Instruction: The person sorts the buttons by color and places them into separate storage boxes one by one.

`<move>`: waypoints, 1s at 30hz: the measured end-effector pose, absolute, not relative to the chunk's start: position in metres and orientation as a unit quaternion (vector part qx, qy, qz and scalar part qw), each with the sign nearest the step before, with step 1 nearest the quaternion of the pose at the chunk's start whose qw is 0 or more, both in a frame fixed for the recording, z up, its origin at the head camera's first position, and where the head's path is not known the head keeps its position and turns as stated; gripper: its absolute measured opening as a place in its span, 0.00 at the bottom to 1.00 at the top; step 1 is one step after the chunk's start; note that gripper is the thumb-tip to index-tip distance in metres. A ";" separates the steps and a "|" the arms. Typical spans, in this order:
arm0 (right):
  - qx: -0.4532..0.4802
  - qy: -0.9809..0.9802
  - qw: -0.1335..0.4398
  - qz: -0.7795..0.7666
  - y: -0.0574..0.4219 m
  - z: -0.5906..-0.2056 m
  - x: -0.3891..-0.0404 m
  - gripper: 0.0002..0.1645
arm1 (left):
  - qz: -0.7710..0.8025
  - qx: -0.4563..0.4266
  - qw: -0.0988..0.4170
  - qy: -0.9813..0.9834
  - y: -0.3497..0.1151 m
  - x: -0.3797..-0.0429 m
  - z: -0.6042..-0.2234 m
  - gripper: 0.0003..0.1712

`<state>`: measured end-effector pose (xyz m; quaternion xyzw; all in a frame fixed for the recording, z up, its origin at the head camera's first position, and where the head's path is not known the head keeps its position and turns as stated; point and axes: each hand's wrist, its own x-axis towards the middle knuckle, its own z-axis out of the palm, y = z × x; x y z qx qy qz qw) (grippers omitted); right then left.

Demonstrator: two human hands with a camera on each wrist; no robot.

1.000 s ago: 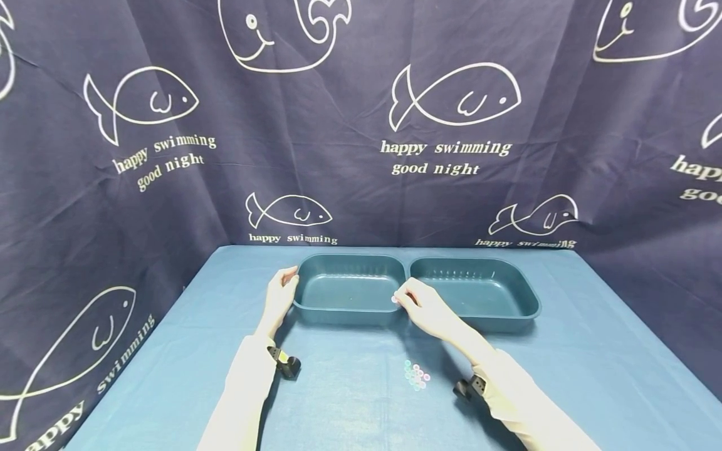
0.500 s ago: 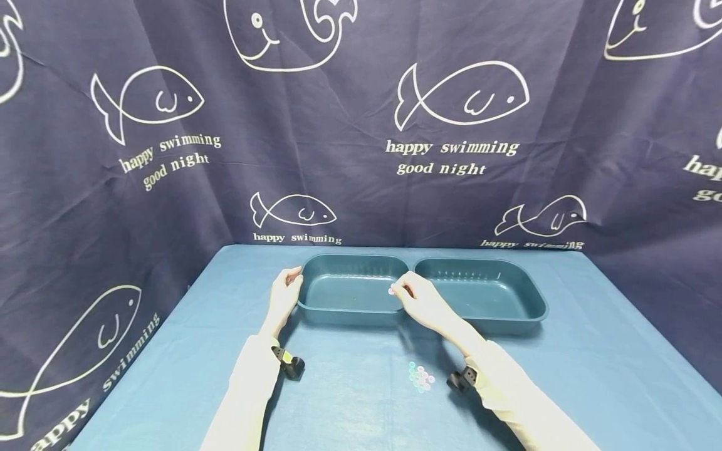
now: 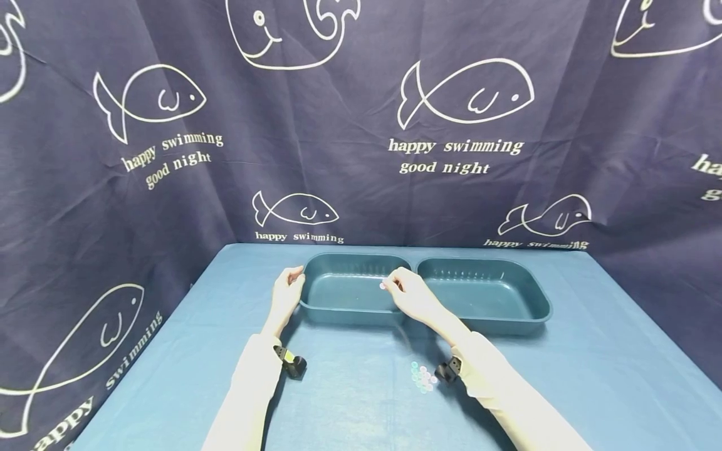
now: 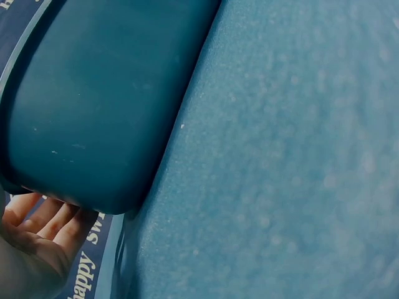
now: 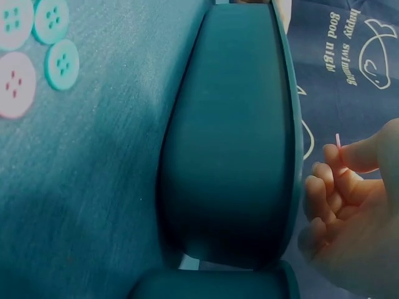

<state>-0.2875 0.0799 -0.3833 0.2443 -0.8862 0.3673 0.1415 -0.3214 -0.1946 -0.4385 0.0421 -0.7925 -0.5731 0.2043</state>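
Between thumb and forefinger my right hand (image 3: 414, 294) pinches a pink button (image 3: 383, 286), seen edge-on as a thin pink disc (image 5: 338, 141) in the right wrist view. This hand is over the right end of the left teal tray (image 3: 350, 317). My left hand (image 3: 286, 294) rests against that tray's left end, its fingers (image 4: 62, 227) extended to the wall in the left wrist view. On the table in front lie several pink and green buttons (image 3: 423, 378); up close, a green button (image 5: 62, 65) shows four holes.
A second teal tray (image 3: 504, 326) stands end to end with the first, on the right. Blue cloth covers the table (image 3: 350, 401). A dark curtain (image 3: 361, 125) with white fish drawings hangs behind and at the sides.
My right hand has moved leftward and slightly farther away, carrying the pink button from the left tray's front right corner to over its inside. The left hand stays against the tray.
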 end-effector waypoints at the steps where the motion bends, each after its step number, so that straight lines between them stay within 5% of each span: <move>1: 0.242 -0.887 0.140 0.366 0.079 -0.384 -0.289 0.09 | -0.574 0.044 0.204 -0.792 -0.194 -0.322 -0.438 0.15; 30: 0.200 -0.913 0.130 0.331 0.059 -0.392 -0.318 0.13 | -0.586 0.040 0.198 -0.785 -0.192 -0.317 -0.437 0.15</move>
